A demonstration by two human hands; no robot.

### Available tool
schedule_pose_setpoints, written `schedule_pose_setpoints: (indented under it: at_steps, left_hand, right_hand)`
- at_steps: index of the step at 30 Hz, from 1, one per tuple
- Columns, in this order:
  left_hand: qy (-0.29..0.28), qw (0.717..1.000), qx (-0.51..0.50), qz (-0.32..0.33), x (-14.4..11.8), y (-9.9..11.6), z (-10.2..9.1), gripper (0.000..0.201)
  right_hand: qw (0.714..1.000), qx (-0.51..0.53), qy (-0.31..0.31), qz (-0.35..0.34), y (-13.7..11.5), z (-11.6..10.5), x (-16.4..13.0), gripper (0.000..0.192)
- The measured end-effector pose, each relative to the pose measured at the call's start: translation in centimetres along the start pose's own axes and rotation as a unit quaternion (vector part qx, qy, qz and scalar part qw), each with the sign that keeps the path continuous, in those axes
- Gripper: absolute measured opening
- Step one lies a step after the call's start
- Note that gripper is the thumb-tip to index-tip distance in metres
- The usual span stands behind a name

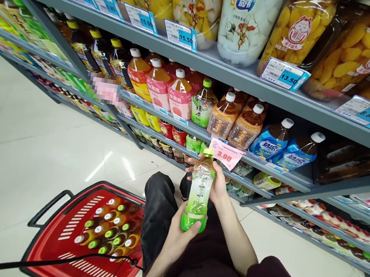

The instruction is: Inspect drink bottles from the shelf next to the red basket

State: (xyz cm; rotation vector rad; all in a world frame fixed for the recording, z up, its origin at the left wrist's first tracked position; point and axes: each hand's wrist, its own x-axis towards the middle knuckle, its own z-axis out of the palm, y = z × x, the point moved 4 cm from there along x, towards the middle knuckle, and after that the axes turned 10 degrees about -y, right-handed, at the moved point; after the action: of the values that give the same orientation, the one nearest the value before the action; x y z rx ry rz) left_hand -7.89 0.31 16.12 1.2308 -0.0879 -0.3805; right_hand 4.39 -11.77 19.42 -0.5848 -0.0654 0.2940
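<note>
Grey shelves (233,77) ran ahead; a red basket (48,238) sat lower left; before the shelves, a green-labelled bottle (199,192) stood near upright, left hand's (177,231) grip clamped on its base, right hand's (220,185) around its upper part, beneath the cap (208,151)

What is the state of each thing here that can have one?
Held bottle: capped
Left hand: closed around the bottle's base
Right hand: closed around the bottle's upper part
Red basket: open-topped, partly filled
Basket bottles: capped
Pink-labelled drinks: capped, standing
Blue-labelled drinks: capped
Fruit jars: filled
Pink price sign: showing 3.90
</note>
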Motion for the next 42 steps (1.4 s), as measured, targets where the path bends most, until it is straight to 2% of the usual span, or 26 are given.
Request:
schedule_pose_setpoints:
  at_steps: [1, 3, 5, 7, 9, 15, 18, 21, 24, 27, 35, 42]
  left_hand:
    - [0.041, 0.995, 0.095, 0.012, -0.1, 0.5, -0.4, 0.061]
    - [0.106, 0.959, 0.257, 0.059, -0.2, 1.5, -0.9, 0.063]
    - [0.145, 0.910, 0.367, 0.127, -0.2, 2.4, -0.9, 0.064]
    - [0.170, 0.862, 0.436, 0.195, -0.4, 2.8, -0.6, 0.064]
    - [0.187, 0.827, 0.473, 0.240, -0.5, 2.9, -0.2, 0.062]
    - [0.211, 0.754, 0.533, 0.321, -1.1, 2.4, -0.4, 0.060]
    - [0.208, 0.688, 0.579, 0.385, -1.4, 2.4, -0.8, 0.061]
    - [0.191, 0.621, 0.615, 0.447, -1.8, 2.5, -1.4, 0.065]
    - [0.160, 0.582, 0.637, 0.479, -1.9, 2.7, -2.1, 0.060]
    - [0.128, 0.568, 0.644, 0.495, -1.9, 2.8, -2.6, 0.054]
    - [0.088, 0.580, 0.637, 0.499, -1.9, 3.4, -2.4, 0.046]
    - [0.112, 0.614, 0.608, 0.491, -1.6, 4.3, -1.5, 0.049]
  right_hand:
    - [1.000, -0.006, -0.004, -0.003, 0.0, 0.0, 0.0, 0.032]
    - [1.000, -0.022, -0.012, -0.012, -0.2, 0.0, -0.1, 0.032]
    - [0.999, -0.038, -0.024, -0.019, -0.3, 0.0, -0.1, 0.035]
    - [0.998, -0.047, -0.033, -0.018, -0.3, 0.1, -0.2, 0.039]
    - [0.998, -0.053, -0.033, -0.011, -0.3, 0.2, -0.2, 0.042]
    - [0.998, -0.046, -0.042, -0.005, -0.5, 0.4, -0.3, 0.044]
    - [0.997, -0.056, -0.055, -0.019, -0.9, 0.7, -0.4, 0.037]
    - [0.991, -0.119, -0.050, -0.042, -1.4, 0.9, -0.6, 0.034]
    - [0.985, -0.159, -0.053, -0.045, -1.5, 1.0, -0.8, 0.034]
    - [0.985, -0.155, -0.058, -0.044, -1.4, 0.9, -1.0, 0.036]
    - [0.987, -0.143, -0.055, -0.058, -1.3, 0.8, -1.1, 0.033]
    - [0.987, -0.142, -0.050, -0.063, -1.4, 0.5, -1.0, 0.034]
